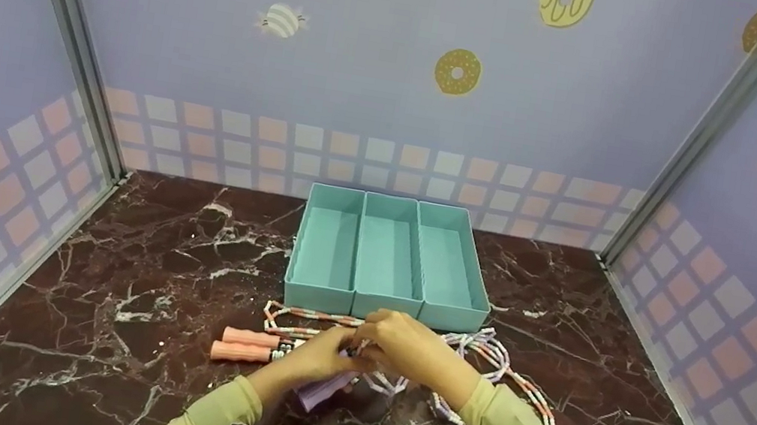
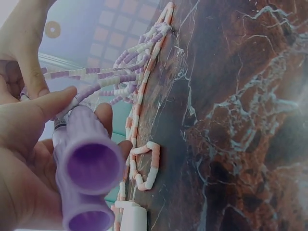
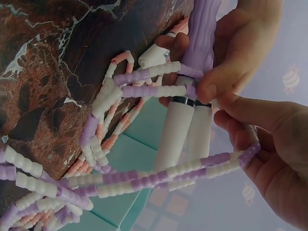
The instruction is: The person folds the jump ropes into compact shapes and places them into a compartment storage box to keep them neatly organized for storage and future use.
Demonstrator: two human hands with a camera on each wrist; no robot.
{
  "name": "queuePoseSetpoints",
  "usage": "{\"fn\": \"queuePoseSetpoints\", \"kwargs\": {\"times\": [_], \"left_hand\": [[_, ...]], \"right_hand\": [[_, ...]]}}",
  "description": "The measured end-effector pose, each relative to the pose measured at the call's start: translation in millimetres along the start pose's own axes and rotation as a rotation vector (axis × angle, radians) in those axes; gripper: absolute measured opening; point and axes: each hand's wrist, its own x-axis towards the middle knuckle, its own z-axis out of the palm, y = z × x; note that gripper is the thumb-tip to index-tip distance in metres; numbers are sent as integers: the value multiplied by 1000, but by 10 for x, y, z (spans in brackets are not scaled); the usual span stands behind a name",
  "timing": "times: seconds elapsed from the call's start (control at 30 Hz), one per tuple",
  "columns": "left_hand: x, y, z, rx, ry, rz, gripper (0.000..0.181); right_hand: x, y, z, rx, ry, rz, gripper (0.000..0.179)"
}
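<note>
My left hand point(image 1: 319, 357) grips the two purple-and-white handles point(image 3: 199, 41) of a jump rope, lying side by side in it. In the right wrist view, its purple and white beaded cord point(image 3: 151, 180) runs in loops from the handles, and a loop lies across them under the left thumb. My right hand point(image 1: 396, 338) pinches a bend of this cord close to the left fingers. A second jump rope with peach handles point(image 1: 242, 353) lies on the table to the left, its peach and white beaded cord point(image 1: 309, 314) stretched behind the hands.
A teal box point(image 1: 319, 298) with three long compartments stands behind the hands. The dark marbled tabletop point(image 1: 120, 354) is bounded by patterned panels point(image 1: 382, 91) at the back and sides. Looped cord point(image 1: 532, 396) spreads to the right beside the right forearm.
</note>
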Motion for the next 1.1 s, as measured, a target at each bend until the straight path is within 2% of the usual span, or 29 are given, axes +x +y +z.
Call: {"fn": "queuePoseSetpoints", "kwargs": {"times": [0.17, 0.3, 0.6, 0.7, 0.9, 1.1], "left_hand": [[-34, -20, -4, -25, -18, -35, 36], [-45, -16, -26, 45, -24, -22, 39], [-90, -23, -82, 93, -120, -45, 32], [-101, -4, -98, 112, -159, -29, 32], [-123, 26, -119, 237, -193, 41, 30], [-171, 52, -92, 193, -256, 42, 24]], "right_hand": [[9, 25, -4, 37, -54, 10, 15], [16, 70, -11, 62, -68, -31, 20], [19, 230, 20, 229, -75, -116, 14], [17, 262, 10, 266, -102, -126, 14], [17, 281, -60, 336, -209, -99, 18], [-14, 361, -63, 482, -243, -49, 17]]}}
